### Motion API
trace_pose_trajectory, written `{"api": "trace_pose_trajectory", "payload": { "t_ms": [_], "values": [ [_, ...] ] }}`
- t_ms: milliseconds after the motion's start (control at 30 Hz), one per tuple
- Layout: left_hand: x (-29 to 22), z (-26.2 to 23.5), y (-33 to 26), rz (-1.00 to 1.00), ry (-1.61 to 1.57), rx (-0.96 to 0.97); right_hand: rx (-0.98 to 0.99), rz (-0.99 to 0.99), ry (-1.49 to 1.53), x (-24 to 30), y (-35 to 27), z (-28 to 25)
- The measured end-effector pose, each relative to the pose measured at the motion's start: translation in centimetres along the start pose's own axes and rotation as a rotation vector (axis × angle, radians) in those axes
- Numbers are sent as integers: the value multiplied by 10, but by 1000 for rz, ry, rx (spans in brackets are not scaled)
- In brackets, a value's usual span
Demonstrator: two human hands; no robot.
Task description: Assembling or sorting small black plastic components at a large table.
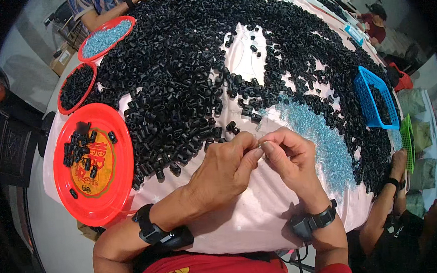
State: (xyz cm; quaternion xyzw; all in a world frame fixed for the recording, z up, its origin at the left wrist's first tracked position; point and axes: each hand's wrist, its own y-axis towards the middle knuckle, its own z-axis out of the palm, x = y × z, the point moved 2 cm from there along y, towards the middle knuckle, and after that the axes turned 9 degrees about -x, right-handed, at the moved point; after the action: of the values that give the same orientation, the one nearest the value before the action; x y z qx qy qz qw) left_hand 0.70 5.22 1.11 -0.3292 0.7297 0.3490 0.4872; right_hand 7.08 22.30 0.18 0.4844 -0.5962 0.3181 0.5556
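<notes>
My left hand (220,169) and my right hand (294,164) meet over the pale pink cloth, with thumbs and forefingers pinched together. Whatever lies between the fingertips is too small and covered to make out; a bit of something clear shows just above them. Beyond the fingers a few short black tubular plastic pieces (233,127) lie apart from the large black heap (175,84). To the right of my right hand spreads a pile of small clear bluish plastic pieces (324,150).
A large red plate (125,179) with some black pieces stands left. Behind it are two smaller red plates, one with black pieces (78,87), one with bluish pieces (106,39). Right are blue (365,100) and green baskets (407,140). Other people's arms (382,196) rest around the table.
</notes>
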Motion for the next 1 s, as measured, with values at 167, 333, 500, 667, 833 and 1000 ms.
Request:
{"api": "trace_pose_trajectory", "payload": {
  "t_ms": [167,333,500,667,833,1000],
  "values": [
    [1,-4,2,-267,-171,88,-25,-54,6,2,0,-1],
    [8,-8,8,-360,-288,87,-169,-251,-313,5,14,-16],
    [4,-15,10,-307,-176,150,-156,-297,-386,13,16,-12],
    [14,-13,10,-278,-263,240,130,-306,-196,13,12,2],
    [9,-22,7,-388,-193,143,79,-110,-73,-7,9,-6],
    [11,-47,-1,-89,201,-29,-124,-140,-231,-3,13,-11]
  ]
}}
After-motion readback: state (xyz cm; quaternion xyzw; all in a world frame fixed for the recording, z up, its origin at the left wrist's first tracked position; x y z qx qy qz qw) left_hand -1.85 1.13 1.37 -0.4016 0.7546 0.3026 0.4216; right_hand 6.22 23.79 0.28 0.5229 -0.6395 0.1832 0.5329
